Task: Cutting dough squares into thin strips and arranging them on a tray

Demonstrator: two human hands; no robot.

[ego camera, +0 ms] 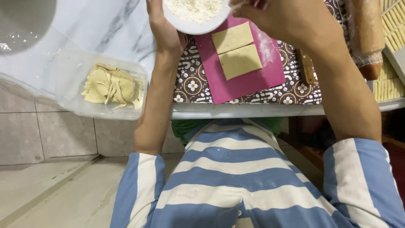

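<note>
Left hand gripped the white flour bowl by its rim, holding it above the pink mat. Right hand hovered beside the bowl, grip unclear. Two dough rectangles lay on the mat; scraps sat in a plastic tub.

Clear plastic tub of dough scraps overhangs my table edge, left of my pink mat. Rolling pin and brown-handled knife lie right of the mat.
</note>
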